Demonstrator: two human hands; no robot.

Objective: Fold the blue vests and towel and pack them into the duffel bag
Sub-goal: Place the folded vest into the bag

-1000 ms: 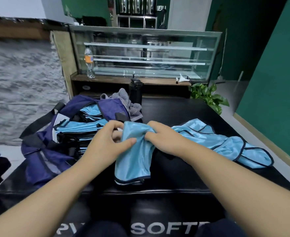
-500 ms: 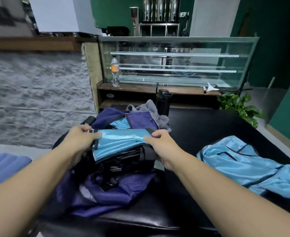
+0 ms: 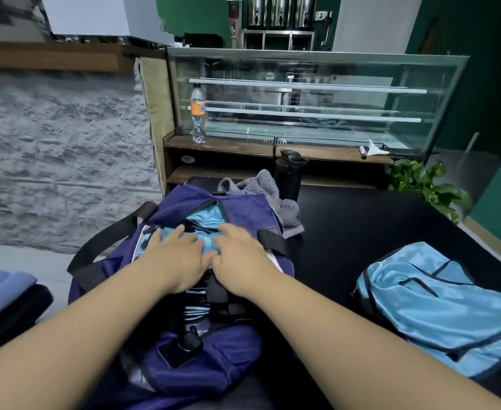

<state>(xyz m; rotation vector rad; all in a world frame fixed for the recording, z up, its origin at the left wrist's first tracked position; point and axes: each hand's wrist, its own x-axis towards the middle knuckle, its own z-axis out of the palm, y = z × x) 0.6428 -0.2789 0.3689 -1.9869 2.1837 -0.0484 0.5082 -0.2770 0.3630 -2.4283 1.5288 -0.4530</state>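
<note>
The purple duffel bag lies open on the black table. Inside it sits a stack of folded light-blue vests. My left hand and my right hand lie side by side, fingers flat, pressing the top folded vest down into the bag's opening. More unfolded blue vests lie in a heap on the table at the right. A grey striped towel is crumpled behind the bag.
A black bottle stands behind the bag next to the towel. A glass display case with a plastic bottle runs along the back. A green plant sits at the right; blue and dark cushions at the left.
Both hands carried the folded vest from the table over to the bag, laid it on the stack, and now press it flat instead of gripping its ends.
</note>
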